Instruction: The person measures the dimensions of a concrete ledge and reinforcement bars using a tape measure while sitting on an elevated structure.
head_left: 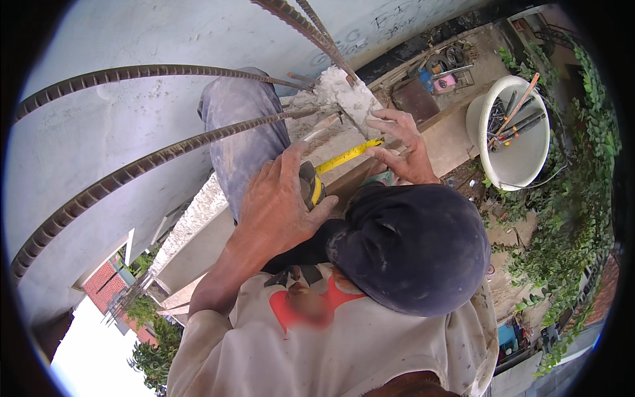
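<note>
A tape measure (312, 184), dark with yellow, sits between the thumb and fingers of my left hand (274, 205). Its yellow blade (347, 156) reaches out to the right over a concrete ledge. The blade's tip lies in the gap between the thumb and fingers of my right hand (407, 149), which are apart; I see no clear contact. Beyond the blade is a rough, whitish lump of concrete (344, 96), with steel bars rising near it. My dusty dark knees (417, 248) are on both sides of the ledge.
Ribbed reinforcing bars (145, 149) curve across the left, beside a grey wall (159, 40). Right of me, a white bucket (473, 119) holds several tools. Leafy plants (575, 231) grow at the far right. Clutter, including a pink item (444, 82), lies beyond the ledge.
</note>
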`<act>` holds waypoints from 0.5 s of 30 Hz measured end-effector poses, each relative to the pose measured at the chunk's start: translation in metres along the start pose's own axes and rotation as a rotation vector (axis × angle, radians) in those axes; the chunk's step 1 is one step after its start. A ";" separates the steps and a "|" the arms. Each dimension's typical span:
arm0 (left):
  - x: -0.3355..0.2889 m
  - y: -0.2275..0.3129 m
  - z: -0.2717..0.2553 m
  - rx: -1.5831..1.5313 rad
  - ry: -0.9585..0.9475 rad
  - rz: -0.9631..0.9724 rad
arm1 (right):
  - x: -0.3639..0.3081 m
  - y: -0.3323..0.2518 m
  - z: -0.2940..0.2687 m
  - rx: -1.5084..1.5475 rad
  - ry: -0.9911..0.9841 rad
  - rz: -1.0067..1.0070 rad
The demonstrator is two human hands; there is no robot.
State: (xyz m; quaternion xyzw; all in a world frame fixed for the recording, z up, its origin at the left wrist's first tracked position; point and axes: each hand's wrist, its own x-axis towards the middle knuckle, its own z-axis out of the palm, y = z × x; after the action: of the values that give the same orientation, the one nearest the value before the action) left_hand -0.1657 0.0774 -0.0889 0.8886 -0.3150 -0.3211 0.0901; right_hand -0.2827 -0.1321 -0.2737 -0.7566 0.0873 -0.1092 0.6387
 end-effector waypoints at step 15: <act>0.087 0.031 0.072 -0.043 0.055 0.351 | -0.005 -0.031 0.048 1.554 0.338 0.622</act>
State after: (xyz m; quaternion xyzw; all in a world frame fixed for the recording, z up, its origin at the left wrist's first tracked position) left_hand -0.1745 0.0019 -0.1780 0.8264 -0.4555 -0.2825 0.1724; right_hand -0.2741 -0.0798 -0.2515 -0.0187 0.2855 -0.0694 0.9557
